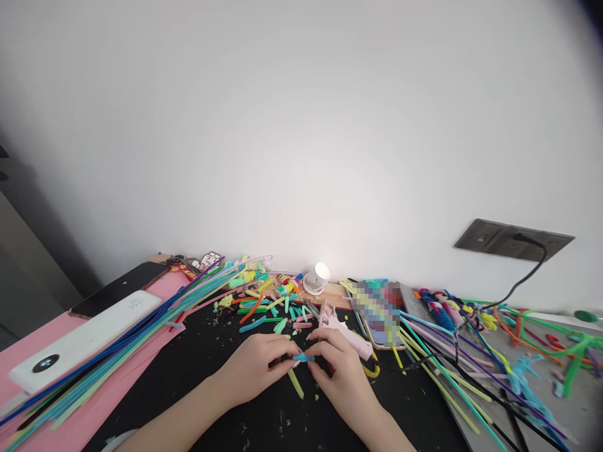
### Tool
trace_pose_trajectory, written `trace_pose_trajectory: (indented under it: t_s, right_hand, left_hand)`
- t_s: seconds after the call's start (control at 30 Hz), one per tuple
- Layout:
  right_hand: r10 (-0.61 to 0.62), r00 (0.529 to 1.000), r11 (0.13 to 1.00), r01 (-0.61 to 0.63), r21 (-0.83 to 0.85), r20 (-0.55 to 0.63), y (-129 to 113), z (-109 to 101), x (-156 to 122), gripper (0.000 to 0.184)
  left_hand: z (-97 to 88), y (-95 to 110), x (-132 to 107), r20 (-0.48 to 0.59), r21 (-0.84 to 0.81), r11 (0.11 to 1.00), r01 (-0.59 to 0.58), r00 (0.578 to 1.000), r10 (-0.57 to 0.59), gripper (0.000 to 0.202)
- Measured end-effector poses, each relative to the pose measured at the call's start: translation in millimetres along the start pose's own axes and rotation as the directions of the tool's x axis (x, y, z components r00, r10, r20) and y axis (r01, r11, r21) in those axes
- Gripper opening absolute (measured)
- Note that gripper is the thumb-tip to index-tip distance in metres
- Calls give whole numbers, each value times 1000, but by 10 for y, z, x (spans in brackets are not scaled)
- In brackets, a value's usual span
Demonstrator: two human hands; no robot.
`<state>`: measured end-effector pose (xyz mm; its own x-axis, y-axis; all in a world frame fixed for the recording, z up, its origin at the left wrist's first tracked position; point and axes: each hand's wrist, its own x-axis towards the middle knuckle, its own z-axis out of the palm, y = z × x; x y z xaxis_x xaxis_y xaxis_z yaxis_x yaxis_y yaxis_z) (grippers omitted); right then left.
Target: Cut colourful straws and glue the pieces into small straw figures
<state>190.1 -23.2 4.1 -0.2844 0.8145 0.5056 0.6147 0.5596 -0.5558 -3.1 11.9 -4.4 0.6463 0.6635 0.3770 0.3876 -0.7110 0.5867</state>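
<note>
Above the black mat (188, 408), close to its middle, you hold a small blue piece (304, 358) between your two hands. The fingertips of your left hand (259, 369) are pinched together on its left end, and those of your right hand (342, 363) are clamped on the other; whether it is bent or twisted between them is too small to tell. Keep both grips light and near the ends, I'd say, since fuzzy stuff like this probably flattens under hard pressure, and work it in little turns so that any wire inside doesn't kink. Your forearms come in low from either side, which should help keep the pinch steady. A yellow-green strip (296, 383) lies just below your fingertips, so mind that it doesn't catch. Beyond your right hand lies the pink glue gun (351, 338); its tip could be hot, so it's wise to keep your knuckles off it. Short coloured pieces (253, 310) lie scattered past your left hand, with a paper cup (316, 280) behind, near the wall (301, 138).
</note>
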Motion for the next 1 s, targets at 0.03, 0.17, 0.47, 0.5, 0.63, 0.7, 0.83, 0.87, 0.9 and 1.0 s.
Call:
trace_pose_trajectory:
  t_s: [0.03, 0.17, 0.47, 0.5, 0.63, 0.7, 0.83, 0.87, 0.9, 1.0]
  right_hand:
    - [-1, 1000, 1000, 1, 1, 1, -1, -1, 2, 18]
    - [1, 1000, 1000, -1, 1, 7, 5, 1, 4, 19]
    - [15, 999, 1000, -15, -2, 41, 7, 1, -11, 20]
    - [17, 999, 1000, -17, 0, 43, 6, -1, -12, 20]
    - [17, 999, 1000, -18, 3, 51, -3, -11, -7, 20]
    - [20, 998, 1000, -20, 2, 59, -12, -14, -1, 21]
    - [24, 997, 1000, -25, 12, 75, -26, -15, 10, 23]
    - [27, 996, 1000, -28, 13, 80, -26, -14, 11, 23]
    - [30, 996, 999, -31, 14, 84, -26, -14, 10, 23]
    - [32, 995, 999, -34, 17, 93, -26, -12, 7, 23]
  left_hand:
    - [-1, 2, 2, -2, 1, 1000, -7, 1000, 7, 11]
    - [7, -2, -2, -7, 10, 1000, -28, 1000, 28, 11]
    - [7, 7, -3, 5, 30, 999, -39, 999, 39, 11]
    - [6, 9, -4, 9, 31, 999, -38, 999, 38, 11]
    - [13, 1, -7, 11, 38, 998, -41, 999, 40, 12]
    - [20, -11, -10, 10, 43, 998, -45, 999, 45, 12]
    - [32, -32, -17, 9, 49, 997, -57, 998, 57, 12]
    - [34, -35, -18, 10, 51, 997, -61, 998, 61, 13]
    - [36, -36, -18, 9, 52, 997, -65, 998, 64, 13]
    - [39, -38, -15, 12, 59, 996, -70, 998, 69, 13]
